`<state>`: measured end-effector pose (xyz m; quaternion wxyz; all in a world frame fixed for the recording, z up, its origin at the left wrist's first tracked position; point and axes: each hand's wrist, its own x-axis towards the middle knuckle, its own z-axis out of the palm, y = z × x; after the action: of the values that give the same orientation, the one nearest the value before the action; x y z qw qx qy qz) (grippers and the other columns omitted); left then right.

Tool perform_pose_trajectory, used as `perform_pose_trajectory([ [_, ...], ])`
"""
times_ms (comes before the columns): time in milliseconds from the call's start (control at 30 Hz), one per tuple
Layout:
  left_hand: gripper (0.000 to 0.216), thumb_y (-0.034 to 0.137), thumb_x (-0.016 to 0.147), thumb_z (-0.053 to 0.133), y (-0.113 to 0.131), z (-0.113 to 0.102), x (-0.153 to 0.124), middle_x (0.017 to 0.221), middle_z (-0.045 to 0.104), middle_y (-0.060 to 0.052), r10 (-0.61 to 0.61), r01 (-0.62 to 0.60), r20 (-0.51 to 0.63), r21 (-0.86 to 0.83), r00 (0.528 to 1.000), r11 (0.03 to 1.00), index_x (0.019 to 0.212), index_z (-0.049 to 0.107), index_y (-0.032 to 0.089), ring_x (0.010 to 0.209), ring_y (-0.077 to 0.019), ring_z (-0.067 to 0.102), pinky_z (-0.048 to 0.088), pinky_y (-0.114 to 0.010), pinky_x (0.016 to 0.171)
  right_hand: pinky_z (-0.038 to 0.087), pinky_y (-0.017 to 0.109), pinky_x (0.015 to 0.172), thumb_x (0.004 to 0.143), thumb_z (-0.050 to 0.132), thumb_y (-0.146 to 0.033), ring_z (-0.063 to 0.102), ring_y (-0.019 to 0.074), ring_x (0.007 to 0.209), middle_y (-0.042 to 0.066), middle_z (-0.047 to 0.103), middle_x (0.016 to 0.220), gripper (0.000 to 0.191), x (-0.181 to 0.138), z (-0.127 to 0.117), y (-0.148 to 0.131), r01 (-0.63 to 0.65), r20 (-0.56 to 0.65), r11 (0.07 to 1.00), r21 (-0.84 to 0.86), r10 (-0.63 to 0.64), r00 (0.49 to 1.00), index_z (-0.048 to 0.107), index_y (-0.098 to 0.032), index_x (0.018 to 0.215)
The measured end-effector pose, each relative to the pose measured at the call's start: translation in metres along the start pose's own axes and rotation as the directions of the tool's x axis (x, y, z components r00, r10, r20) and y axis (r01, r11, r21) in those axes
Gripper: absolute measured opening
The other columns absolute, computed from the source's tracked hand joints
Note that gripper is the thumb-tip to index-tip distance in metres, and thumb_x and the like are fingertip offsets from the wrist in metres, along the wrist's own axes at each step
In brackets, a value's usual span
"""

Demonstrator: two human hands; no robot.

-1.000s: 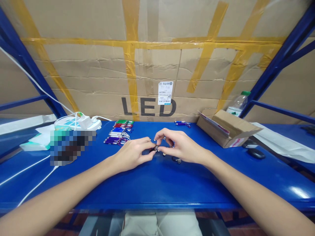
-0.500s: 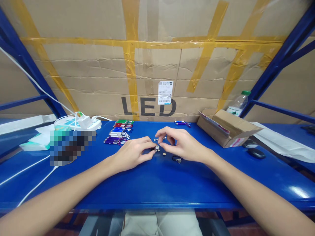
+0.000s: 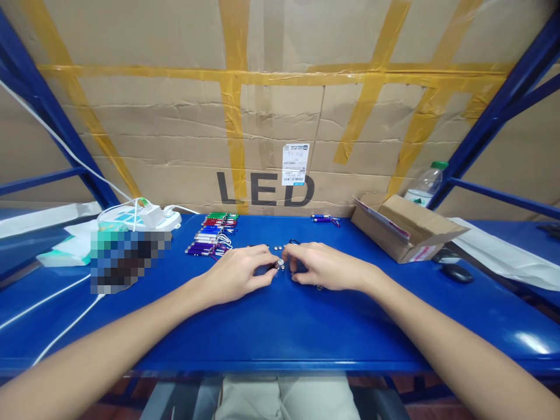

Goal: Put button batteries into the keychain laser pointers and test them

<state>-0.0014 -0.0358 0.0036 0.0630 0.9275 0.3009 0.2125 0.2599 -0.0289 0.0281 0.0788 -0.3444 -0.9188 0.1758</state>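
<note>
- Left hand (image 3: 236, 268) rests low over the blue table (image 3: 262, 332), thumb and fingers pinched on a small dark piece (image 3: 278, 265) with a round silvery end. That end faces the right hand. Too tiny for me to say what it is.
- Right hand (image 3: 326, 265) is just across from it, fingers curled down toward the tabletop, thumb tucked below. Can't tell from here whether the fingertips have anything between them.
- So the dark piece sits in the gap between the two hands, at the left fingertips, roughly mid-table.
- Couple of little silver discs (image 3: 277, 248) lie just beyond it, and a black loop (image 3: 294, 241) pokes out behind the right hand.
- Some tiny metal bit (image 3: 319, 287) peeks out from under that same hand, mostly hidden.
- Over past the left hand there's a neat stack of pen-like tubes with clips (image 3: 212, 235), running green, red, blue, silver, purple from back to front.
- Two more blue tubes (image 3: 321, 219) are off by themselves near the back edge, short of the open cardboard box (image 3: 405, 230) on the right.
</note>
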Motion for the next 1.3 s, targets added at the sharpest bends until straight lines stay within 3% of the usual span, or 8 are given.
perform_pose_trajectory([
  [200, 0.020, 0.029, 0.108, 0.060, -0.001, 0.000, -0.001, 0.108, 0.075, -0.005, 0.012, -0.012, 0.005, -0.003, 1.000, 1.000, 0.116, 0.076, 0.021, 0.093, -0.0201, 0.074, 0.054, -0.029, 0.084, 0.045, 0.029, 0.076, 0.090, 0.067, -0.007, 0.066, 0.0199, 0.088, 0.002, 0.074, 0.097, 0.028, 0.000, -0.001, -0.001, 0.024, -0.030, 0.999, 0.022, -0.024, 0.999, 0.060, -0.021, 0.114],
  [433, 0.018, 0.028, 0.107, 0.060, -0.001, 0.001, -0.001, 0.102, 0.072, -0.003, 0.038, -0.038, -0.019, 0.005, 0.999, 0.999, 0.112, 0.077, 0.021, 0.089, -0.0187, 0.072, 0.052, -0.027, 0.079, 0.046, 0.029, 0.078, 0.097, 0.069, -0.019, 0.063, 0.0168, 0.085, 0.002, 0.073, 0.107, 0.029, -0.002, -0.008, -0.012, 0.097, -0.261, 0.990, 0.100, -0.068, 0.963, 0.062, -0.022, 0.125],
  [567, 0.017, 0.028, 0.106, 0.060, 0.000, 0.001, -0.001, 0.100, 0.072, -0.003, 0.057, -0.056, -0.032, 0.012, 0.998, 0.998, 0.109, 0.076, 0.021, 0.086, -0.0182, 0.071, 0.051, -0.027, 0.078, 0.047, 0.028, 0.078, 0.096, 0.071, -0.019, 0.060, 0.0151, 0.080, 0.000, 0.074, 0.107, 0.033, -0.003, -0.007, -0.015, 0.143, -0.328, 0.981, 0.135, -0.092, 0.940, 0.062, -0.024, 0.127],
  [1300, 0.021, 0.030, 0.107, 0.059, -0.001, 0.002, -0.001, 0.106, 0.075, -0.004, 0.039, -0.038, -0.028, 0.039, 0.999, 0.999, 0.114, 0.077, 0.022, 0.092, -0.0201, 0.074, 0.056, -0.029, 0.082, 0.051, 0.031, 0.086, 0.098, 0.072, -0.018, 0.067, 0.0190, 0.091, 0.003, 0.076, 0.111, 0.034, 0.000, -0.001, -0.010, 0.192, -0.331, 0.979, 0.069, -0.159, 0.930, 0.063, -0.024, 0.130],
])
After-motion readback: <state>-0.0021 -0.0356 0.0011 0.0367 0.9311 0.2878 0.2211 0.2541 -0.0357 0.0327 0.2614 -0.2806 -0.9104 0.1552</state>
